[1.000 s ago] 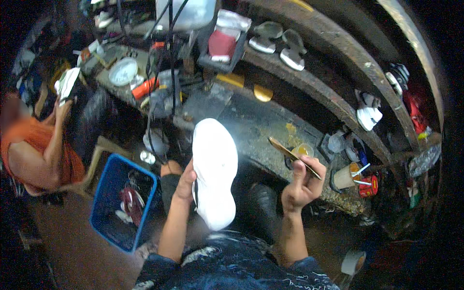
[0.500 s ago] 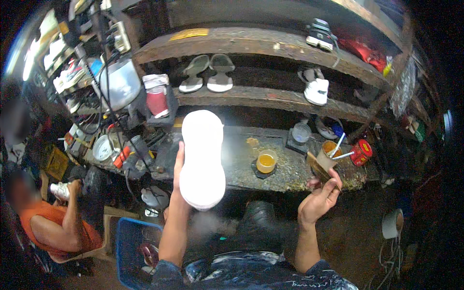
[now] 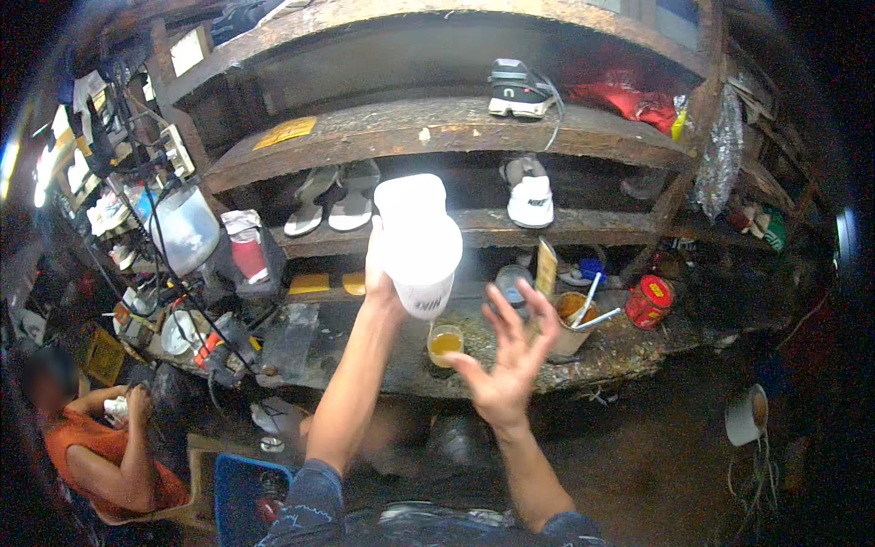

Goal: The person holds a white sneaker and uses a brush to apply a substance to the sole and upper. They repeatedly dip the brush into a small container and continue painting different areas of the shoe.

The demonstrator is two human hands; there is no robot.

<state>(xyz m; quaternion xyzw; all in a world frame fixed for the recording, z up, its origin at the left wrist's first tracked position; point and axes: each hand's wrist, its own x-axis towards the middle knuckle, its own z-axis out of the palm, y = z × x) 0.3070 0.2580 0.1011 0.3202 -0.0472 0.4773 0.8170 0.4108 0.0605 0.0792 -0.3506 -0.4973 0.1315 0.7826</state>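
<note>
My left hand (image 3: 377, 277) grips a white shoe (image 3: 416, 239) and holds it up over the bench, its pale, brightly lit sole largely toward me. To its right, my right hand (image 3: 512, 369) is raised with thumb and fingers spread and the palm showing. A flat yellowish-brown strip (image 3: 546, 265) stands upright just beyond those fingertips; its lower end is hidden, and I cannot tell whether the fingers touch it. Between my hands, a clear cup of amber liquid (image 3: 446, 341) stands on the bench. Right of my right hand is a tub (image 3: 571, 339) with white-handled tools in it.
On the shelves ahead are sandals (image 3: 351, 196), a white shoe (image 3: 530, 200) and a black-and-white shoe (image 3: 518, 89). A red can (image 3: 649, 302) stands at the bench's right. A blue bin (image 3: 232, 497) is low left, near a person in orange (image 3: 109, 456) handling a white shoe.
The white shoe has tipped, so an end of its upper now shows below the sole. My right hand has moved left and its fingers have spread; the strip has swung upright. My view has shifted.
</note>
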